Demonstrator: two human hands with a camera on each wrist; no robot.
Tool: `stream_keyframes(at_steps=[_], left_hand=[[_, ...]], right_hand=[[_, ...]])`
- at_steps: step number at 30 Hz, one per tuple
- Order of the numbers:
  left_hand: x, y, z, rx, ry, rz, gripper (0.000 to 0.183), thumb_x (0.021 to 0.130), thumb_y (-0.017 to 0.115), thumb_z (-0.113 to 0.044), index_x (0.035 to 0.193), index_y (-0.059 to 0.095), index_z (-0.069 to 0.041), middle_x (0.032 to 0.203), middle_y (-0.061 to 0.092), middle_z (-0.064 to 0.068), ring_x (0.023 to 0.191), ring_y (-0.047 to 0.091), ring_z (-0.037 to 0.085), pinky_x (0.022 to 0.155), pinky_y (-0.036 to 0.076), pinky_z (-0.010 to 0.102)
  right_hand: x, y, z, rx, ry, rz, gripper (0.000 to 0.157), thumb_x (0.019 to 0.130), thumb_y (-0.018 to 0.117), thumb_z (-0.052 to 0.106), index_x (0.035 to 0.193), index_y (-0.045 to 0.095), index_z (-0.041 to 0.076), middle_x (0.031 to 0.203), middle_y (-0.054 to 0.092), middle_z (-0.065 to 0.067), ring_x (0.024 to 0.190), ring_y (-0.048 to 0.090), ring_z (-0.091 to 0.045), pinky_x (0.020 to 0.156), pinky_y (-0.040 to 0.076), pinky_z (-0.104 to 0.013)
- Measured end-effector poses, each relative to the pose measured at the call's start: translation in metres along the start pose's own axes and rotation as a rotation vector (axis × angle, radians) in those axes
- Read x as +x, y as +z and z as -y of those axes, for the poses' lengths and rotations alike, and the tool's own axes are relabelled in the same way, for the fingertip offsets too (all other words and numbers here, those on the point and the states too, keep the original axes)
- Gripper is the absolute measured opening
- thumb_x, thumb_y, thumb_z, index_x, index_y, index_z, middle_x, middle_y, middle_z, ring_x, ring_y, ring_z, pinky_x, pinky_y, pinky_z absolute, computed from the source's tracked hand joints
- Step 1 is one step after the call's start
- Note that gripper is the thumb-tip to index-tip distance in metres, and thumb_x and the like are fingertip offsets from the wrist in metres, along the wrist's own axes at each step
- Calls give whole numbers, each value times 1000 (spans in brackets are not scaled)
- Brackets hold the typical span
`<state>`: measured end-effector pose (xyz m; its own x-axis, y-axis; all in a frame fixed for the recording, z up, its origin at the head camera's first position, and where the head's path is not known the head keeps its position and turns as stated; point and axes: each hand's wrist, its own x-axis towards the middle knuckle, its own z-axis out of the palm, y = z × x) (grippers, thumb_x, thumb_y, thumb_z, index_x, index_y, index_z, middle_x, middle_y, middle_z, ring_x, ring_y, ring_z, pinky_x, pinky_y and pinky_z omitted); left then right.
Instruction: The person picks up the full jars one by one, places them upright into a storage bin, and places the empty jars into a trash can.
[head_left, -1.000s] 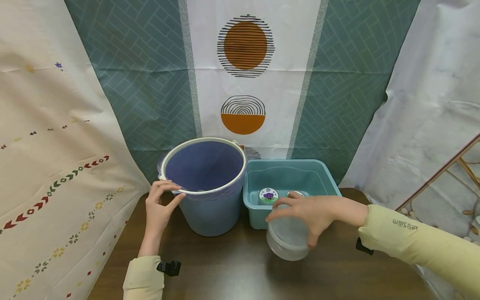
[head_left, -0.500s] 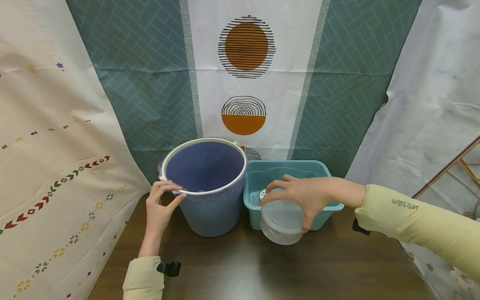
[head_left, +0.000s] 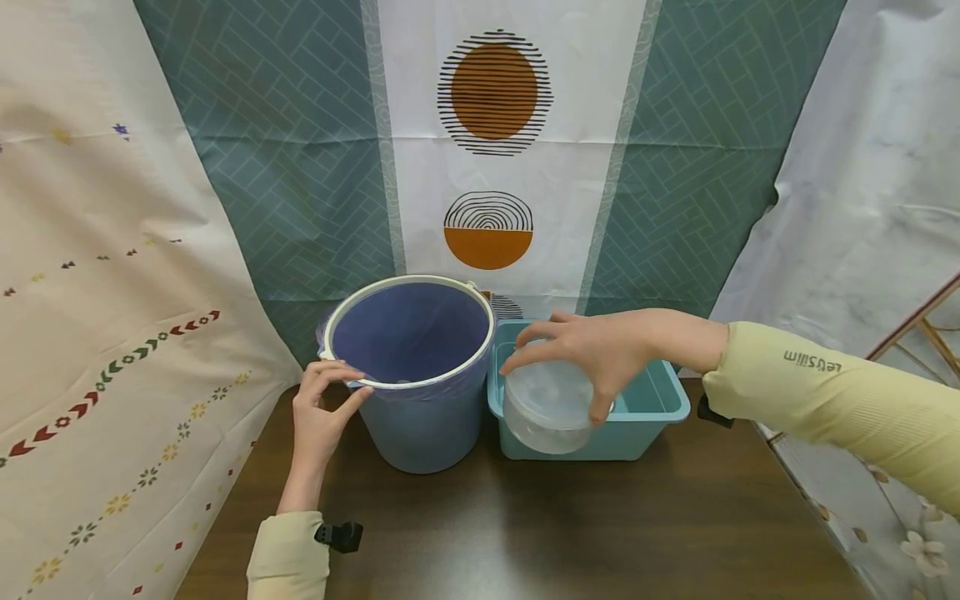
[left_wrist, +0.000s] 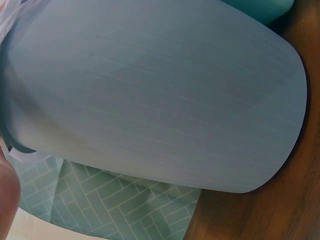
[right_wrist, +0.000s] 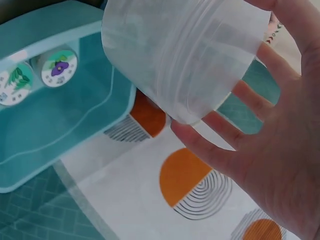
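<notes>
My right hand [head_left: 600, 352] grips a round, see-through plastic tub with a cloudy white lid [head_left: 551, 404], its thumb and fingers spread around the lid's edge. In the head view the tub overlaps the front left of a teal basin [head_left: 637, 442]. The right wrist view shows the tub [right_wrist: 165, 55] from the side, with the fingertips along its lid. My left hand [head_left: 318, 417] pinches the front left rim of a blue trash bin [head_left: 427, 433]. A thin clear bag lines this bin under a white ring. The bin's wall [left_wrist: 160, 100] fills most of the left wrist view.
Inside the basin lie small round containers: one has a purple flower on its lid [right_wrist: 59, 68], another green leaves [right_wrist: 15, 84]. Bin and basin stand side by side on a dark wooden table [head_left: 465, 533]. A patterned cloth [head_left: 502, 175] hangs right behind them.
My right hand has carried the tub forward and slightly left, from in front of the basin to overlapping its front left part. The left hand has stayed at the bin's rim.
</notes>
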<state>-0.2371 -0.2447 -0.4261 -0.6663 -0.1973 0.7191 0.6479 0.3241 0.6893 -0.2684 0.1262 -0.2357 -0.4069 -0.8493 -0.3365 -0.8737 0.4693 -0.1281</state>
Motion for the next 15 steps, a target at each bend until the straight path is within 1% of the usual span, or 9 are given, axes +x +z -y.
stream_keyframes(at_steps=[3,5,9,12,15], left_hand=[[-1,-1,13,-4,-5,-3,26,68,76,21,91,70,10,103,60,1,111,53,10,104,38,20],[-1,-2,20,-8,-3,-5,27,68,77,20,92,71,8,104,60,-3,111,53,9,104,38,20],[-2,-4,22,-23,13,-6,27,70,78,18,92,72,5,104,60,-9,111,53,10,104,38,22],[-2,-4,22,-25,19,-4,27,70,78,17,93,73,5,104,60,-9,111,53,10,104,38,23],[-2,-3,22,-22,16,-4,27,70,78,18,93,72,5,104,60,-8,111,53,9,105,38,23]], right_hand=[[2,-11,0,-5,6,-1,103,66,90,32,151,33,41,157,27,3,138,27,-28,95,51,-45],[6,-20,0,-10,3,-7,103,66,90,32,151,33,41,157,28,2,139,26,-29,97,50,-47],[14,-36,0,0,3,-13,104,66,90,31,151,32,43,158,26,2,141,22,-32,101,46,-54],[21,-48,0,7,18,-11,103,66,90,29,150,32,44,160,23,1,142,21,-32,103,44,-55],[29,-57,0,-6,33,-10,102,66,88,29,150,33,43,160,23,1,142,21,-33,103,43,-56]])
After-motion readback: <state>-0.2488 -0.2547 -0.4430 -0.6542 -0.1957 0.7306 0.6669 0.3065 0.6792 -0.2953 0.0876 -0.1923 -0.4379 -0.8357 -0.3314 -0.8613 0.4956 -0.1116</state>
